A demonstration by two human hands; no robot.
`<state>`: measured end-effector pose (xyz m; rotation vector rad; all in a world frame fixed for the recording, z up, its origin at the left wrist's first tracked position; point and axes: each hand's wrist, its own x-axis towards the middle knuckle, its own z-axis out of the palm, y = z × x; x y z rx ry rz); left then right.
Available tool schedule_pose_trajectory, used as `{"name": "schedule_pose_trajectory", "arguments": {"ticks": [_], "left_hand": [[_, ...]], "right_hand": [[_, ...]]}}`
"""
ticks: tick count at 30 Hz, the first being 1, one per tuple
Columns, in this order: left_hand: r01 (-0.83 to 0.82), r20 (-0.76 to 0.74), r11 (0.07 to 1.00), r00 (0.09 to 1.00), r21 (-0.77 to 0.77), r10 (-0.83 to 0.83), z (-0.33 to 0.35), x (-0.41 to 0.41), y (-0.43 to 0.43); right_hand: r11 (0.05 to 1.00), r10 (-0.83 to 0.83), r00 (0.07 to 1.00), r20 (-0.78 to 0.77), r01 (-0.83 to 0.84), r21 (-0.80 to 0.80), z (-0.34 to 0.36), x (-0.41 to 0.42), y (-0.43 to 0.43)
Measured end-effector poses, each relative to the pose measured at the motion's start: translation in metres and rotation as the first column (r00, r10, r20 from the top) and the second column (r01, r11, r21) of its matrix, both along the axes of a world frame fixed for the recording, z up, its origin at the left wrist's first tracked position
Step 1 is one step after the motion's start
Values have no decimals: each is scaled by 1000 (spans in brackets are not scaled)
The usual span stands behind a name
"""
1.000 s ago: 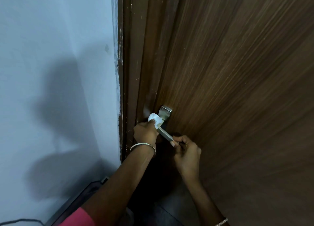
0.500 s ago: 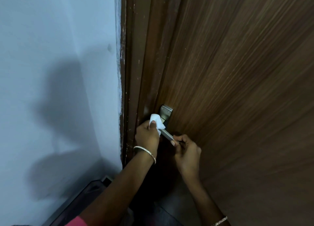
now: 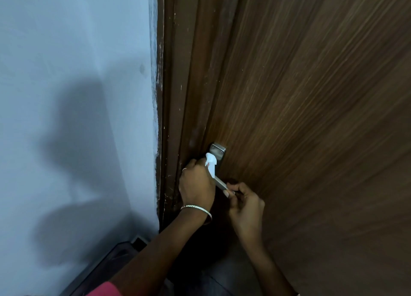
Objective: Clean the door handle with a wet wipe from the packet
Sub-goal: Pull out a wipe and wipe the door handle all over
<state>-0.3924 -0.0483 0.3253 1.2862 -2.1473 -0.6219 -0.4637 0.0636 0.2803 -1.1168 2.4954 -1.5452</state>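
The left hand (image 3: 196, 184) clutches a crumpled white wet wipe (image 3: 210, 162) against the silver metal lever door handle (image 3: 221, 183). Just beside it, the right hand (image 3: 244, 203) pinches the tip. Mid-clean, I'd say, with the tip left to do.

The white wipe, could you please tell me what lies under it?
The wipe covers the upper part of the door handle, below its metal plate. That stretch is hidden; only the lower end shows.

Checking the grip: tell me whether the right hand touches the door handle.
Touching. The head view shows the right hand pinching the free end of the door handle.
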Motion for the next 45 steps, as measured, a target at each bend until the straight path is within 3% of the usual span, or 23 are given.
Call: {"name": "schedule_pose_trajectory", "arguments": {"ticks": [3,6,10,18,27,36,42,45], "left_hand": [[84,33,995,996,-52,-82,4,11,-8],[80,-54,997,995,-3,-80,19,18,-19],[32,-161,992,986,-126,-52,40,3,-14],[86,-59,984,994,-153,-96,15,-17,-19],[27,-59,999,998,-43,-30,-3,-9,-18],[148,32,972,987,184,-156,-9,-6,-25],[202,-186,927,971,315,-149,-35,4,-19],[168,-200,909,975,380,-96,-47,3,-11]], "right_hand": [[1000,5,1000,-11,-5,19,-3,0,1],[1000,20,1000,14,-20,19,-5,-1,2],[1000,1,1000,1,-1,13,-5,-1,1],[1000,-10,1000,4,10,0,-6,-1,0],[1000,-26,1000,-12,27,13,-3,4,-1],[999,-34,995,-98,37,32,8,11,0],[998,-37,993,-109,41,42,11,13,0],[998,-42,992,-121,47,39,11,13,0]]}}
